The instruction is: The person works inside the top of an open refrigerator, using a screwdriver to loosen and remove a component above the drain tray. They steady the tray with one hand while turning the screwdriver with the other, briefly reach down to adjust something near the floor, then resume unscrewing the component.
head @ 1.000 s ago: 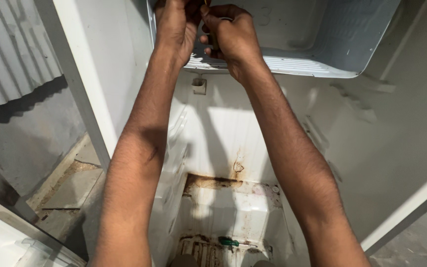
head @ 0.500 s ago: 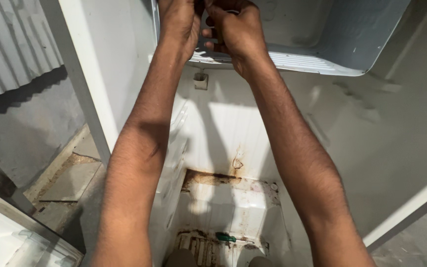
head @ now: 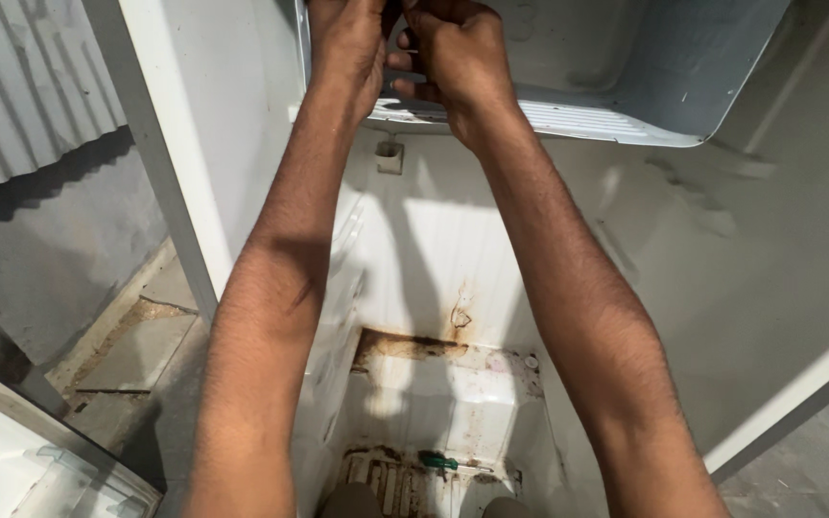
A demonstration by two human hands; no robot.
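Note:
Both of my arms reach up into an open, empty white refrigerator cabinet. My left hand [head: 347, 43] and my right hand [head: 458, 48] meet at the front lip of the pale blue-grey freezer compartment box [head: 645, 86] at the top of the view. The fingers of both hands are curled together at the box's left front corner, pinching something small that I cannot make out. The tops of both hands are cut off by the frame's edge.
The cabinet's white inner back wall [head: 453, 249] has a rust stain, and the stepped floor [head: 434, 403] is dirty and rusted. A small green object [head: 438, 461] lies at the bottom. The cabinet's left wall [head: 194, 144] stands beside corrugated metal sheeting [head: 21, 86].
Both hands have shifted slightly upward in the view and stay clasped at the freezer box's front corner. The camera has tilted down a little.

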